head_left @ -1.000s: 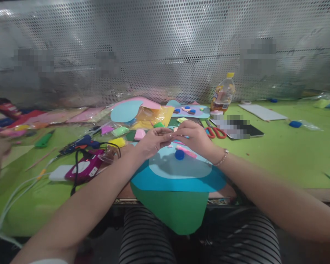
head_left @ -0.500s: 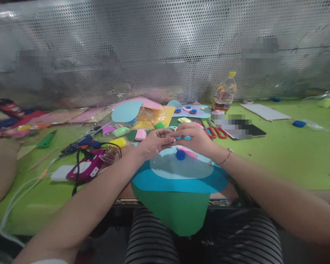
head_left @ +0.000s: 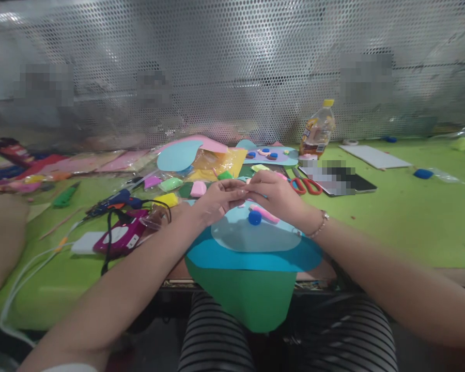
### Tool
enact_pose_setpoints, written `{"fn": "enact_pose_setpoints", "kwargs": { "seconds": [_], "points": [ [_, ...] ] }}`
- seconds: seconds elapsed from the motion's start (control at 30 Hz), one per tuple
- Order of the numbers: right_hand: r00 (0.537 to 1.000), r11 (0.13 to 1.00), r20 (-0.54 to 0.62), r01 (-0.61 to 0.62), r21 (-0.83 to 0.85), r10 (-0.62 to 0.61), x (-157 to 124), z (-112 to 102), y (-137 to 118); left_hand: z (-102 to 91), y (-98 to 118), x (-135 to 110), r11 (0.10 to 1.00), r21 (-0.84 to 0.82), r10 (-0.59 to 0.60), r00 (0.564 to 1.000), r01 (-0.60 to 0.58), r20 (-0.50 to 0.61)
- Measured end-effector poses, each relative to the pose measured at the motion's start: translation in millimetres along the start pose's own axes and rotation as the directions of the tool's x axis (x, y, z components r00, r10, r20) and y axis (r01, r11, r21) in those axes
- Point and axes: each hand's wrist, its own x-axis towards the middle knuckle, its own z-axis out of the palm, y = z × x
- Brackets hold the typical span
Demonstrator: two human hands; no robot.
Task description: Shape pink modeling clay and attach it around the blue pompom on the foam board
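Observation:
My left hand [head_left: 227, 199] and my right hand [head_left: 273, 194] meet at their fingertips above layered paper shapes. Both are closed in a pinch around a small piece of pink clay, mostly hidden by the fingers now. Below them lies a light blue paper shape [head_left: 251, 240] on a darker blue one [head_left: 251, 262], with a green paper piece [head_left: 251, 299] hanging over the table edge. On the light blue paper, a round blue clay ball [head_left: 254, 217] sits against a pink clay strip [head_left: 266, 214].
Red-handled scissors [head_left: 312, 187], a dark flat object [head_left: 352, 181] and a drink bottle [head_left: 318, 129] are beyond my right hand. Left lie a purple power strip [head_left: 122, 235], a glue gun [head_left: 114, 202] and clay packs [head_left: 166, 200]. Another person's arm [head_left: 3, 243] rests at far left.
My fingertips have shifted slightly and closed over the pink bit that showed between them. The papers, clay ball and strip stay in place.

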Motion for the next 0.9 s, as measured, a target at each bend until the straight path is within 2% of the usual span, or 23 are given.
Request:
{"fn": "enact_pose_setpoints", "kwargs": {
  "seconds": [0.13, 0.3, 0.57, 0.67, 0.77, 0.9],
  "points": [
    [1.0, 1.0, 0.016, 0.006, -0.017, -0.006, 0.1, 0.1, -1.1, -2.0, -1.6, 0.9, 0.999, 0.006, 0.031, 1.0, -0.031, 0.002],
    [1.0, 0.991, -0.004, -0.018, 0.13, 0.019, -0.6, 1.0, 1.8, -2.3, -1.5, 1.6, 0.996, 0.003, 0.087, 0.996, -0.087, -0.019],
    [0.987, 0.951, -0.044, -0.138, 0.277, 0.156, -0.3, 1.3, 4.1, 4.0, 0.0, 0.3, 0.994, -0.005, 0.111, 0.994, -0.111, -0.008],
    [0.983, 0.959, -0.085, -0.137, 0.248, 0.162, -0.8, 1.6, 5.3, 5.0, 1.6, -1.8, 0.996, -0.003, 0.093, 0.995, -0.093, 0.021],
    [0.987, 0.985, -0.122, -0.089, 0.151, 0.108, -1.3, 2.1, 6.5, 6.4, 1.5, -3.3, 0.996, -0.005, 0.086, 0.996, -0.086, 0.023],
    [0.996, 0.999, -0.083, -0.036, 0.001, 0.036, -1.5, 1.9, 5.5, 8.0, -0.6, -2.7, 0.998, -0.008, 0.059, 0.998, -0.06, -0.033]
  ]
}}
